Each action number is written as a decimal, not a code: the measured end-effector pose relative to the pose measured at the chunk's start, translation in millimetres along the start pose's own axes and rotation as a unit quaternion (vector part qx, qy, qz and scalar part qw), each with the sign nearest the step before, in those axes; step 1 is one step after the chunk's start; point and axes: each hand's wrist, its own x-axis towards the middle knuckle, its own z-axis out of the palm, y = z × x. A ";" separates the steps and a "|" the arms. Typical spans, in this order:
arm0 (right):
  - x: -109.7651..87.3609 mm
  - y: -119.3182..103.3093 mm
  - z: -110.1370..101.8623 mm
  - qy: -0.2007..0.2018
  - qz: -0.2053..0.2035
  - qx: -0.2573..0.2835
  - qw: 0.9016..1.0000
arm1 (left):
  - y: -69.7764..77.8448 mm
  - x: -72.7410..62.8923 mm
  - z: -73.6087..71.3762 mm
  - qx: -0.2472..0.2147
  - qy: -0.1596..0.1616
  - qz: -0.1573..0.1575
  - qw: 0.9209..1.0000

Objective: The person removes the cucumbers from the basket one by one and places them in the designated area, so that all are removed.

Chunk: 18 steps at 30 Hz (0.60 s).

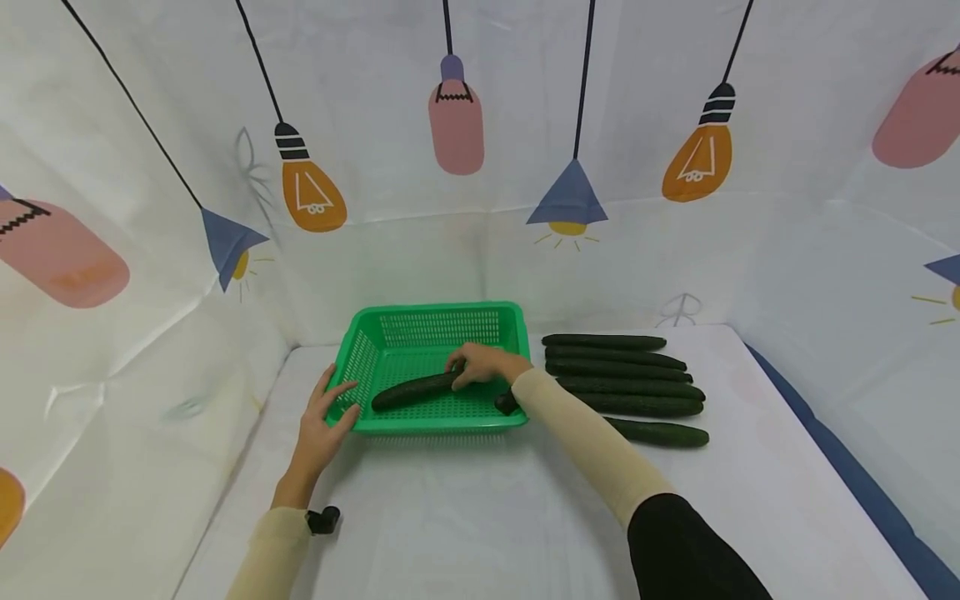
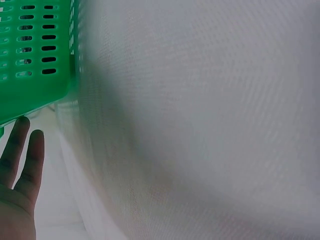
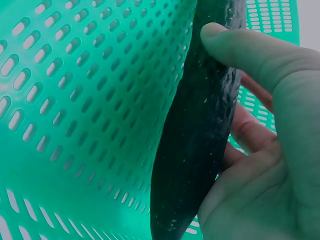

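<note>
A dark green cucumber (image 1: 411,392) lies across the inside of a green perforated plastic basket (image 1: 442,427). My right hand (image 1: 486,364) reaches in over the basket's right side and grips the cucumber near its right end. In the right wrist view, the thumb (image 3: 235,42) presses along one side of the cucumber (image 3: 192,145), with fingers curled behind it. Spread at the basket's left rim is my left hand (image 1: 318,429), fingers extended. The left wrist view has two straight fingers (image 2: 31,165) at the outside of the basket wall (image 2: 37,75).
Several more cucumbers (image 1: 626,367) lie side by side on the white table (image 1: 480,517), right of the basket. The right forearm passes over the left ends of the nearest ones. A white sheet printed with lamps (image 1: 510,250) hangs behind the table and at both sides.
</note>
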 end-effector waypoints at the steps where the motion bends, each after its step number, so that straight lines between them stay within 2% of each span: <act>1: -0.4 0.1 0.7 0.001 -0.002 0.001 1.000 | -0.1 -0.4 0.4 0.001 0.000 -0.001 1.000; 11: -7.3 -6.9 -3.4 0.034 -0.026 0.037 0.998 | -2.7 1.5 2.6 0.001 0.003 -0.003 1.000; 18: -19.2 -21.4 -25.3 0.075 -0.043 0.066 0.994 | -5.7 0.8 1.1 -0.001 0.010 -0.014 1.000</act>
